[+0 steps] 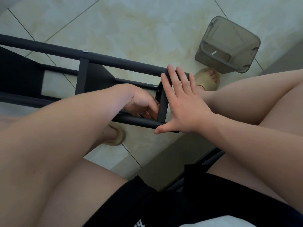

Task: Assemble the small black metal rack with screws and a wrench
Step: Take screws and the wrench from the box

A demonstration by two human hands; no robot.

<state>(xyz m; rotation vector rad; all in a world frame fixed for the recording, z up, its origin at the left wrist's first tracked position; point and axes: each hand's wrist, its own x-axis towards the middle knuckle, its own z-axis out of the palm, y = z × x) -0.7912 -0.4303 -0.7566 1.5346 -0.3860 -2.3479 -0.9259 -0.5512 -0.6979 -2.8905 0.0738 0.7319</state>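
My right hand [182, 104] lies flat, its straight fingers pressed against the end of the black rack [114, 61] and the thumb spread by its near tube. My left hand [142, 102] reaches inside the frame just left of the end bar [163, 105], fingers curled; I cannot tell whether they hold anything. The rack lies on its side between my knees, running off left over the tiled floor [131, 22]. A grey plastic bin [229, 45] sits far right, near my sandalled foot [208, 79].
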